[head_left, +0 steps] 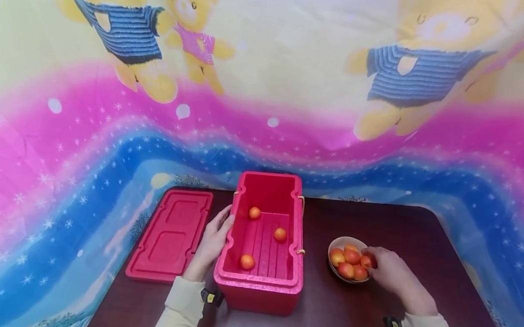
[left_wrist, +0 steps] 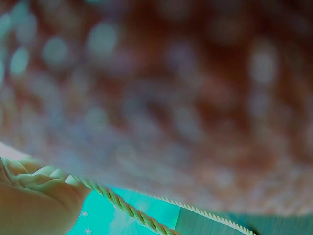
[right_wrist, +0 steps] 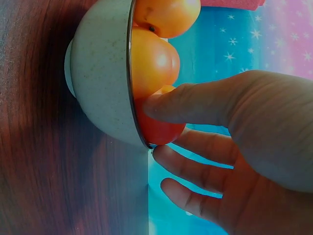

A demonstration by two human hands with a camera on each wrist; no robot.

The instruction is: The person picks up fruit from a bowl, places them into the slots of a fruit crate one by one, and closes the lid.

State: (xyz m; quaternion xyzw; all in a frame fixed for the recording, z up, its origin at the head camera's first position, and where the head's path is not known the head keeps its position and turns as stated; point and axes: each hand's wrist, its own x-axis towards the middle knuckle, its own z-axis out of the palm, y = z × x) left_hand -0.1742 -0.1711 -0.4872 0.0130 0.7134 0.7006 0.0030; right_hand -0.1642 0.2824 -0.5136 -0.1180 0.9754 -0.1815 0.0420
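Observation:
My right hand [head_left: 392, 272] is at the right side of a speckled bowl [right_wrist: 100, 63] of several smooth, round fruits. Its thumb and forefinger pinch an orange-red fruit [right_wrist: 164, 122] at the bowl's rim, while the other fingers stay outside. Left of the bowl stands a red open box [head_left: 258, 299] with 3 orange fruits inside: one near the back [head_left: 254, 213], one at the right [head_left: 280, 234], one in front [head_left: 247, 261]. Against the box's left wall rests my left hand [head_left: 212, 240], fingers along the outside near the rim. A twisted rope [left_wrist: 124, 205] runs beside that hand.
The box's red lid [head_left: 172, 235] lies flat on the dark wooden table [head_left: 316, 312], left of my left hand. Behind the table hangs a cloth [head_left: 292, 110] printed with bears. Rope loops [head_left: 300, 252] stick out from the box's right side.

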